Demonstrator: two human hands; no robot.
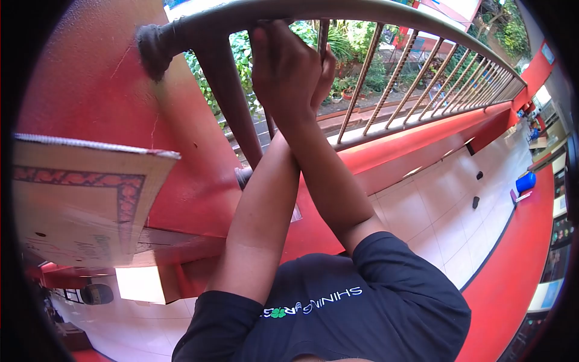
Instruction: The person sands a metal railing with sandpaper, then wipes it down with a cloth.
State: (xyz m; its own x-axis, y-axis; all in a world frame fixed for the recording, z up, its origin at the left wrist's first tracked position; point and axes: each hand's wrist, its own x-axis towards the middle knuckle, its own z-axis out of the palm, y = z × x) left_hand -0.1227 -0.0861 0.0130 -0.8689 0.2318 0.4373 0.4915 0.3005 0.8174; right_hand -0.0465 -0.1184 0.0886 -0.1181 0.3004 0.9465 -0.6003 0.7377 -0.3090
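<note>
My forearms cross in front of a brown metal railing [386, 13]. My right hand [284, 69] is closed just under the curved top rail, its back toward me; what its fingers hold is hidden. Behind it, to the right, my left hand [326, 78] is partly covered, with bent fingers beside a thin vertical bar [323, 33]. Whatever lies between those fingers cannot be made out. A thick slanted post [226, 90] stands left of both hands.
A red pillar [102, 78] and a board with a patterned border [78, 205] are at the left. Plants [362, 66] grow beyond the bars. Down at the right are a tiled floor [422, 211], dark footwear [476, 203] and a blue container [525, 182].
</note>
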